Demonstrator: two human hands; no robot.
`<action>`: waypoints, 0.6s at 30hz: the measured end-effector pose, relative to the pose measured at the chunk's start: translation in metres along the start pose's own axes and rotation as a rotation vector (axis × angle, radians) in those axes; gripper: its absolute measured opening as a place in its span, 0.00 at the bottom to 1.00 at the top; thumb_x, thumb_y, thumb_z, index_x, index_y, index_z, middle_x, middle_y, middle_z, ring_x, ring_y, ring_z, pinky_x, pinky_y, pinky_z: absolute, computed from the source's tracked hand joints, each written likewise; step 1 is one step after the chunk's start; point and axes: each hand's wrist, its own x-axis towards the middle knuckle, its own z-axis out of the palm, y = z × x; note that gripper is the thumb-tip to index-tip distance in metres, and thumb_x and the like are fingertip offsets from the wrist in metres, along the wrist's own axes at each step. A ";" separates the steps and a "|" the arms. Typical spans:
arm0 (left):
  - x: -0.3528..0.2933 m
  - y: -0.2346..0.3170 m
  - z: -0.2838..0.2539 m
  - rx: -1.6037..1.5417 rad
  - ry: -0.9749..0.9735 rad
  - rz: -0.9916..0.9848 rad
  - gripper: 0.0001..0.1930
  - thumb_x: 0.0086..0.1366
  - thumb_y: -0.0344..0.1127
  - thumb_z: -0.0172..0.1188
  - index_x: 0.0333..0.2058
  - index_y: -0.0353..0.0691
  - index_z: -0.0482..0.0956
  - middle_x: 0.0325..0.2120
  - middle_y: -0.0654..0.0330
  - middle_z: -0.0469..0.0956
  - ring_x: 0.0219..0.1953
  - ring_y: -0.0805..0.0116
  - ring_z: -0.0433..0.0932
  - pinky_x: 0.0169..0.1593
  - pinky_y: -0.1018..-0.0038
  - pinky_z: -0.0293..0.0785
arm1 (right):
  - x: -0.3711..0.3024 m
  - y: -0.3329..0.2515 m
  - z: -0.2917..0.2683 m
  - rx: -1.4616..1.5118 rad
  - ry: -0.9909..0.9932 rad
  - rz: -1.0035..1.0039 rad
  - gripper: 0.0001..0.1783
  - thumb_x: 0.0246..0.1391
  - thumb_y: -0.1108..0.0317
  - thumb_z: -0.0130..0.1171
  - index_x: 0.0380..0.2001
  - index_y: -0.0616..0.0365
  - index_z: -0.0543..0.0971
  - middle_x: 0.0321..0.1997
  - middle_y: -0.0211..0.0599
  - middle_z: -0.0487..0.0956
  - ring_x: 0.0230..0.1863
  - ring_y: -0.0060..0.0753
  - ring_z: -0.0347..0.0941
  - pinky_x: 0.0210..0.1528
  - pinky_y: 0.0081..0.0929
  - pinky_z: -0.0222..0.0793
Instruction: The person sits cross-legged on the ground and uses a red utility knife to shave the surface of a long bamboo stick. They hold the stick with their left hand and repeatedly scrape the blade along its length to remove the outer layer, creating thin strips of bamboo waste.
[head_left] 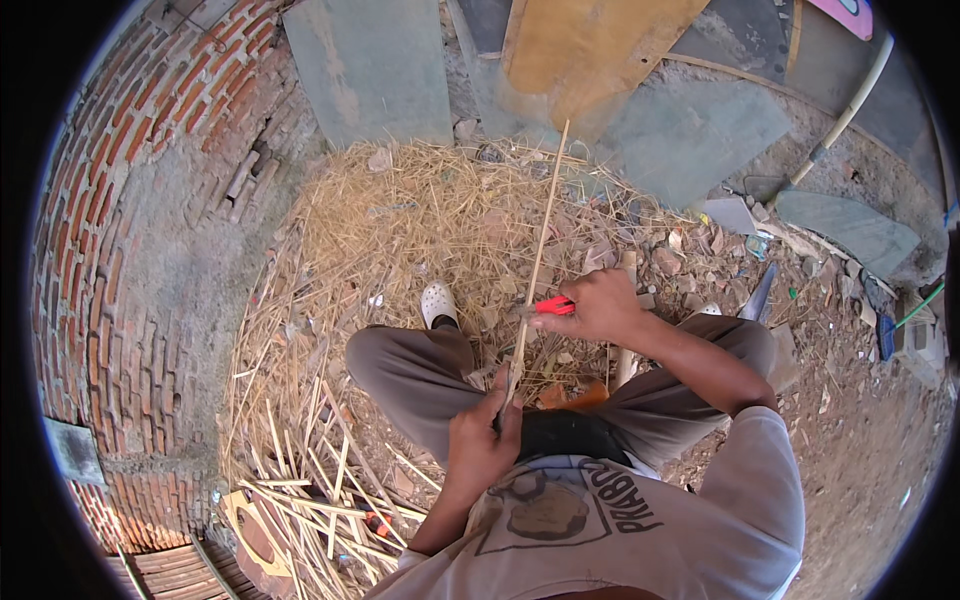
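Note:
My left hand [480,440] is closed round the near end of a long, thin bamboo strip [546,220], low between my knees. The strip slants up and away, its far tip over the straw by the leaning boards. My right hand [602,308] is wrapped round the red handle of a knife [555,305]. The knife's blade lies across the strip, a little beyond my left hand; most of the blade is hard to make out. Under the strip's near end, a black pad or cloth [572,438] covers part of my lap.
Straw-like shavings [400,215] cover the ground ahead. Many cut strips [325,500] lie in a heap at my left, near a pale board with a round hole [250,545]. A brick wall [110,300] stands left; grey boards [370,75] lean at the back.

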 end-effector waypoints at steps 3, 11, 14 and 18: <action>-0.001 0.007 -0.001 0.055 -0.004 0.027 0.22 0.63 0.30 0.58 0.57 0.33 0.73 0.21 0.48 0.76 0.20 0.67 0.76 0.30 0.74 0.72 | 0.002 0.000 -0.002 0.007 -0.027 0.004 0.41 0.43 0.21 0.53 0.14 0.53 0.80 0.11 0.41 0.74 0.15 0.44 0.75 0.20 0.39 0.69; -0.010 0.009 0.002 0.050 -0.096 0.045 0.25 0.60 0.32 0.61 0.57 0.32 0.72 0.20 0.48 0.77 0.20 0.55 0.78 0.27 0.67 0.73 | 0.035 0.082 -0.009 -0.011 -0.007 0.434 0.45 0.47 0.21 0.47 0.20 0.58 0.83 0.14 0.46 0.76 0.22 0.48 0.78 0.28 0.42 0.73; -0.016 0.008 0.000 0.041 -0.132 0.040 0.22 0.62 0.29 0.60 0.55 0.31 0.73 0.19 0.47 0.75 0.18 0.63 0.77 0.28 0.73 0.72 | 0.044 0.098 -0.002 -0.060 0.125 0.434 0.46 0.47 0.20 0.45 0.23 0.58 0.84 0.18 0.49 0.78 0.26 0.50 0.80 0.33 0.43 0.75; -0.036 0.003 -0.003 -0.035 -0.270 -0.015 0.22 0.64 0.29 0.58 0.57 0.29 0.71 0.23 0.48 0.77 0.20 0.68 0.77 0.29 0.74 0.73 | 0.053 0.166 -0.029 -0.064 0.124 0.818 0.49 0.49 0.20 0.42 0.26 0.61 0.84 0.26 0.55 0.81 0.34 0.56 0.80 0.40 0.47 0.73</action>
